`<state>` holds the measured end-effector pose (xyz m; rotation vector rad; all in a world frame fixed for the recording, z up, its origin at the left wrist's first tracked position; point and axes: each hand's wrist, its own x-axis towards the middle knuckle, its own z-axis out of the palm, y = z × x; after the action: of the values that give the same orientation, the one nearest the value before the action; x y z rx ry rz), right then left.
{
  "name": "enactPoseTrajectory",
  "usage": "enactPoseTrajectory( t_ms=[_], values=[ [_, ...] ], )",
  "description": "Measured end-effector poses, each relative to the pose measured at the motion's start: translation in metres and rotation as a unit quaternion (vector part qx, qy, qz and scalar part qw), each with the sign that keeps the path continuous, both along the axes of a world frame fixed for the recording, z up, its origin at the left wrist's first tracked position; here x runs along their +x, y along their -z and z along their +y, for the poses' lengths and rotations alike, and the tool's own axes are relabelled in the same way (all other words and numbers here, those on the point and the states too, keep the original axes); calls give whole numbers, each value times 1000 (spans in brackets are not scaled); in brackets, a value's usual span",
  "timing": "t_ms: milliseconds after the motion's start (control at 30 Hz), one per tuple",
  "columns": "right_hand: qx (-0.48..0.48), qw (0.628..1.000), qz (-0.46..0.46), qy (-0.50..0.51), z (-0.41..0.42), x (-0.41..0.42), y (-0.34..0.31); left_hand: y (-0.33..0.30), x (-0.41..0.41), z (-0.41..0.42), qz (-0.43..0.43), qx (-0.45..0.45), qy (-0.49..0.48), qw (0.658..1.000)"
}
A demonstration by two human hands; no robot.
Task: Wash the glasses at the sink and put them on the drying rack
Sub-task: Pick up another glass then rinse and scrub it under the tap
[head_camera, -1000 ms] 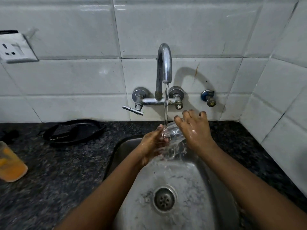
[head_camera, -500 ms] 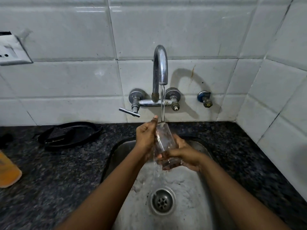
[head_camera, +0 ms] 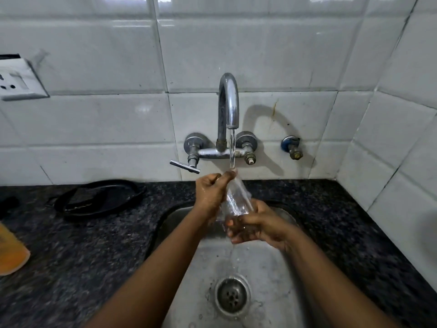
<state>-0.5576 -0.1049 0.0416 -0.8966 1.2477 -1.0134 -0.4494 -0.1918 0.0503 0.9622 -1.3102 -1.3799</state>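
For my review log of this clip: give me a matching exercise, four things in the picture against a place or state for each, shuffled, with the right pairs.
Things:
1. glass
2. tap
3. black pan
4. orange bottle

Places or states:
A. at the left edge of the counter
B. running water
C. held in both hands over the sink
D. on the counter by the wall, left of the sink

Pairs: 1-C, 2-B, 3-D, 4-A
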Motion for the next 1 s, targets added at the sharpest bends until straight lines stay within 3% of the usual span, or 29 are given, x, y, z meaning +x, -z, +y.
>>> enactPoseTrajectory(
  t_ms=[67, 100, 133, 167, 200, 233, 267, 333, 367, 433, 500, 533, 567, 600, 633, 667, 700, 767, 800, 833, 900, 1000],
  values=[
    [-15, 988, 148, 41, -3, 11, 1, -4, -4, -1, -94, -15, -13, 995],
    [-27, 955, 287, 61, -5, 16, 1, -7, -6, -1, -147, -19, -22, 989],
    [-41, 896, 436, 80, -8, 21, 0, -10, -9, -1, -183, -22, -34, 982],
    [-61, 837, 536, 93, -10, 24, 0, -11, -11, -2, -196, -22, -49, 979],
    [-86, 818, 560, 103, -11, 25, 0, -11, -12, -2, -186, -23, -66, 980],
    [-95, 843, 521, 95, -12, 22, 1, -11, -12, -2, -161, -24, -82, 983],
    [-100, 898, 421, 78, -14, 17, 1, -11, -10, -2, -131, -25, -89, 987],
    [-65, 985, 156, 20, -10, 5, 2, -5, -4, -2, -50, 7, -65, 997],
    [-34, 998, 48, -8, -6, 0, 4, -2, 0, 0, 1, 39, -39, 998],
    [7, 998, -40, -40, -2, -6, 7, 4, 5, 2, 55, 72, 3, 996],
    [2, 999, 38, -14, -2, 0, 8, 5, 1, 0, -13, 36, 8, 999],
    [-9, 988, 155, 13, -3, 5, 6, 3, -2, -2, -98, 5, -2, 995],
    [-25, 949, 314, 33, -5, 11, 4, -1, -6, -1, -188, -27, -21, 982],
    [-40, 879, 473, 44, -7, 18, 2, -4, -10, -1, -245, -48, -48, 967],
    [-62, 825, 559, 55, -7, 22, 2, -5, -13, -2, -250, -57, -73, 964],
    [-71, 818, 568, 58, -9, 23, 6, -3, -13, -3, -216, -58, -90, 971],
    [-80, 855, 509, 48, -10, 19, 10, -1, -12, -3, -168, -54, -96, 980],
    [-59, 974, 217, 12, -7, 7, 9, 1, -8, -1, -64, -32, -62, 996],
    [-32, 997, 73, -14, -3, 4, 9, 3, -6, 0, -12, -13, -27, 999],
    [-13, 999, -14, -27, -1, 1, 13, 3, -4, 2, 22, -1, 6, 1000],
    [-22, 1000, -16, -16, 0, -1, 18, 1, -3, 3, 3, -26, 41, 999],
    [-85, 984, 149, 45, -8, 0, 19, -12, -2, 2, -121, -115, 88, 982]
  ],
)
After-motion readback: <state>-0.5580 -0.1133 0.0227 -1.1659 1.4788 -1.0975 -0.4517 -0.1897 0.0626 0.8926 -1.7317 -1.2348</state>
